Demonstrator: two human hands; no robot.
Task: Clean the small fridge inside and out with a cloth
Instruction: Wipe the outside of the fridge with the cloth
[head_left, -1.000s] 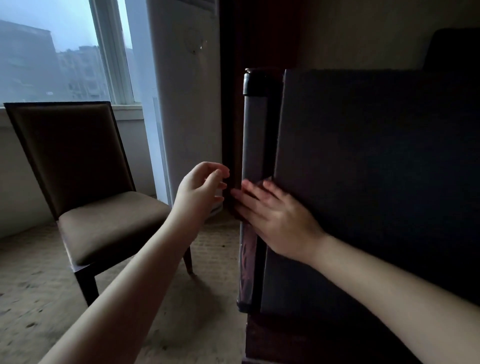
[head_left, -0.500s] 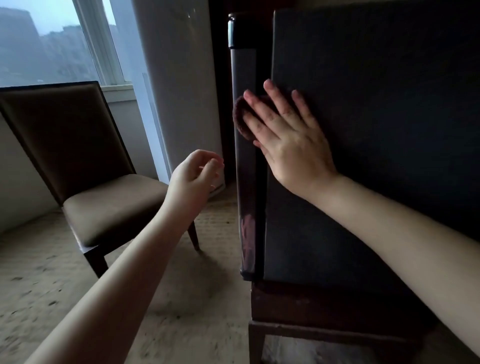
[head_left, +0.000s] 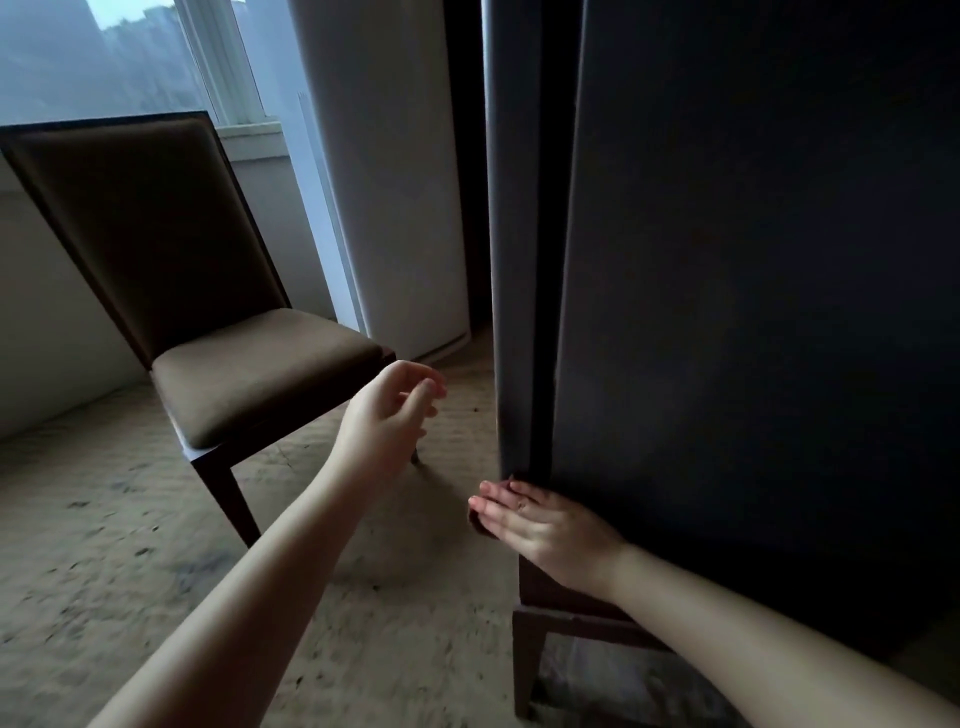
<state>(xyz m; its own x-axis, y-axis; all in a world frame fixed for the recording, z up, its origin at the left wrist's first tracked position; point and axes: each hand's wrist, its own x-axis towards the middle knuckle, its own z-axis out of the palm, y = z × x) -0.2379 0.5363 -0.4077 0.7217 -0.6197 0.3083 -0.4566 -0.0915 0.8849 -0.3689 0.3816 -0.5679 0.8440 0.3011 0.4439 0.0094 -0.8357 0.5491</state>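
Note:
The small dark fridge (head_left: 753, 270) fills the right half of the view, its side panel facing me and its grey door edge (head_left: 511, 249) at its left. My right hand (head_left: 540, 525) lies flat with straight fingers at the fridge's bottom left corner, pressing a dark cloth (head_left: 475, 519) that barely shows under the fingertips. Held in the air to the left of the door edge, my left hand (head_left: 387, 415) has loosely curled fingers and holds nothing.
The fridge stands on a dark wooden stand (head_left: 530, 639). A brown upholstered chair (head_left: 208, 332) is at the left on the beige carpet (head_left: 104, 571). Behind it are a window (head_left: 130, 57) and a tall white unit (head_left: 384, 171).
My right hand has slid with the cloth from high on the fridge's front corner down to its bottom corner. My left hand has stayed hovering beside the door edge.

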